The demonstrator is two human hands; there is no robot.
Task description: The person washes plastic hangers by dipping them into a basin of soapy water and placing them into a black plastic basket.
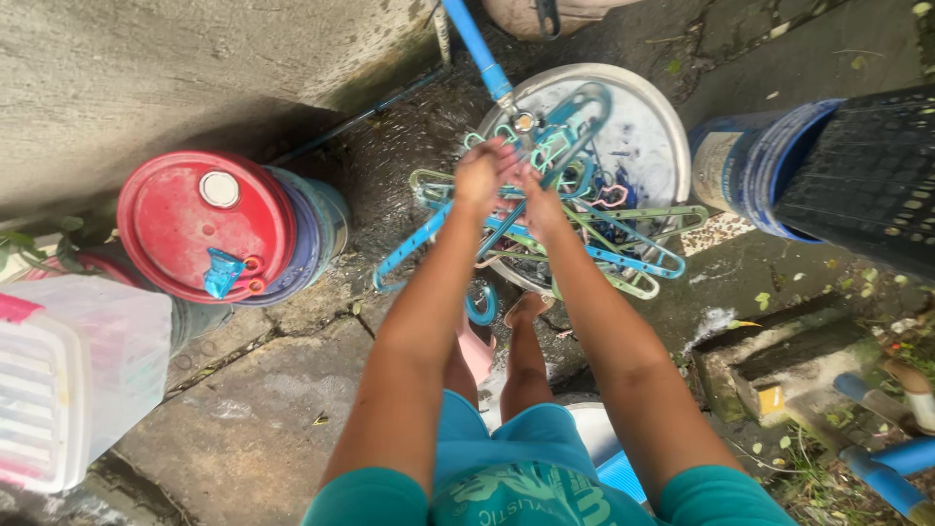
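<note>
Hands meet at the upper centre of the frame, over a heap of plastic clothes hangers (584, 229) in blue, green and pink that fills a round metal basin (651, 127) on the wet concrete ground (263, 429). The left hand (479, 175) is curled, fingers bent down onto the top of the heap, and the right hand (538, 203) is just beside it, touching it at the knuckles, fingers folded around hanger wires (exactly which hanger each hand grips cannot be told, as the hangers cross one another tightly). A blue pipe (477, 44) slants down from the top edge and ends in a tap (524, 121) directly above the 2 hands. At the left of the frame a red lid (190, 229) with a white cap covers a drum, and a small blue clip (222, 273) lies on its lower edge. At the lower left stands a translucent plastic box (78, 380) with pink trim. At the upper right a blue bucket (745, 166) stands just beside a black perforated basket (867, 175). Bare feet show below the basin, near a pink sandal (477, 353), and a teal shirt fills the bottom edge. Blue tubing (881, 477) lies at the lower right corner.
</note>
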